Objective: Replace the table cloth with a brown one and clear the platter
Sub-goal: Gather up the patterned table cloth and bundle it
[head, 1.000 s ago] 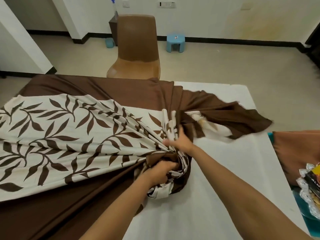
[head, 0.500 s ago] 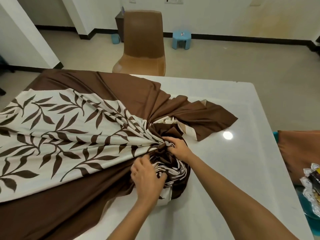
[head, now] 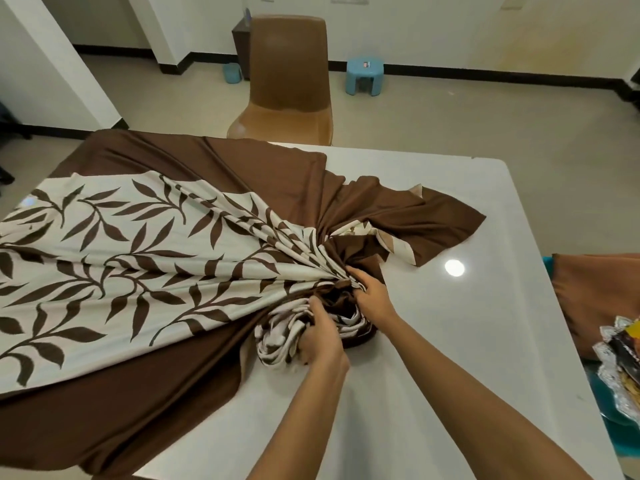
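Both hands bunch the leaf-print cloth (head: 145, 265) mid-bench. Left hand (head: 320, 336) fingers (head: 313, 306) are closed around the wadded roll; right hand (head: 372, 299) fingers (head: 356, 277) are pinched into the gathered folds just beyond it. The rest of the cloth fans out left of the fingers over the bench (head: 450, 341).

Risks: the loose brown flap (head: 433, 220) past the right fingers may slip free and trail; a hard pull could drag the hanging side off unevenly. The foil packets (head: 620, 358) sit well right, probably safe.

Right frame edge crops foil-wrapped items (head: 620, 355), possibly snack packets; left hand's (head: 322, 336) fingertips buried in bunched tablecloth (head: 291, 329).
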